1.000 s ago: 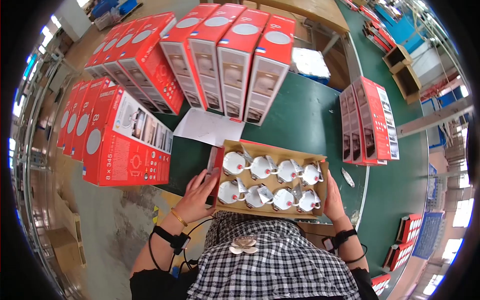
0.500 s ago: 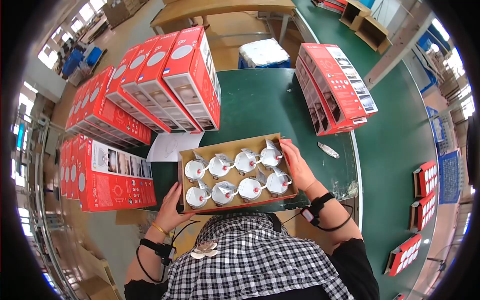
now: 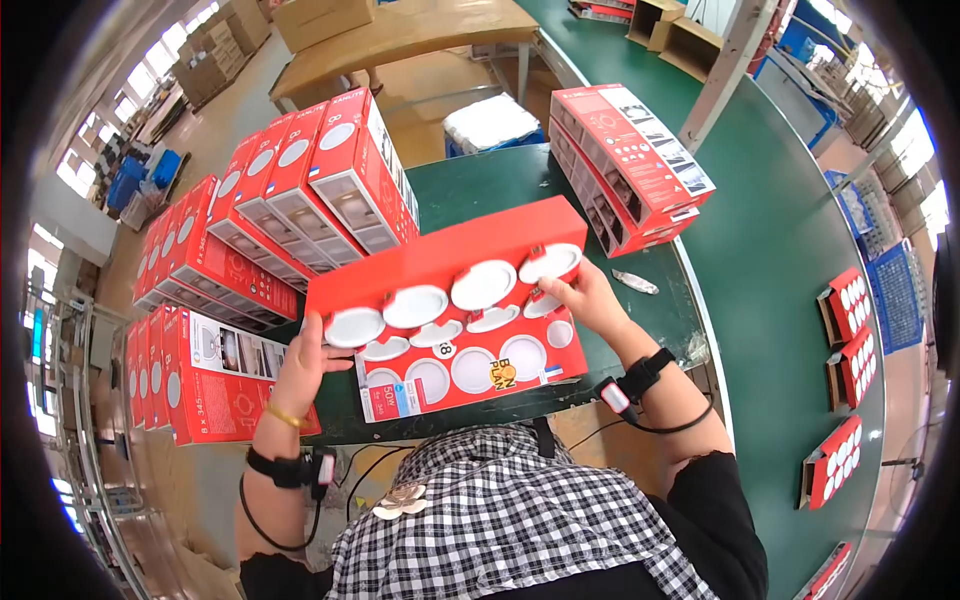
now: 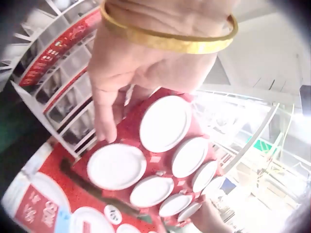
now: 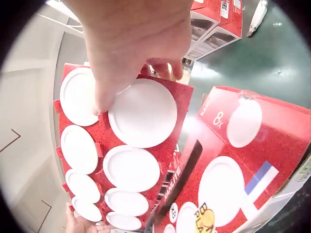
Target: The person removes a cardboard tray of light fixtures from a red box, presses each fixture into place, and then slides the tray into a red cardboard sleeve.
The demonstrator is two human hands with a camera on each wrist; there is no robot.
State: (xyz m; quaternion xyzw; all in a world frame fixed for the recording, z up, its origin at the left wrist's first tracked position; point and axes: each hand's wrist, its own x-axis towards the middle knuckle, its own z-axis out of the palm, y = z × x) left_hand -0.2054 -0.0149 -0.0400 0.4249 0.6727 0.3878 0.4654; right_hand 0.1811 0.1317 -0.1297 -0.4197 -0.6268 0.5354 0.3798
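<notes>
Both hands hold a red cardboard tray (image 3: 440, 255), tilted up so that the white round lamps (image 3: 483, 285) in its cutouts face me. My left hand (image 3: 308, 360) grips the left end. In the left wrist view a digit (image 4: 105, 127) lies over the red face between lamps. At the other end, my right hand (image 3: 590, 302) grips with its thumb on the front beside a lamp and its other fingers behind. Below the tray's lower edge lies a printed red box (image 3: 455, 388) with a "BON PLAN" mark. The backs of the lamps are hidden.
Red boxes (image 3: 345, 180) stand in rows at the left on the green table (image 3: 470, 185). More boxes (image 3: 635, 165) stand at the back right, near a small silvery packet (image 3: 635, 282). Several lamp-filled trays (image 3: 840, 460) sit along the far right bench.
The tray has tipped over from showing its brown inside and wired lamp backs to showing red card and white lamp faces. The printed box below has come into view. Both hands stay at the ends.
</notes>
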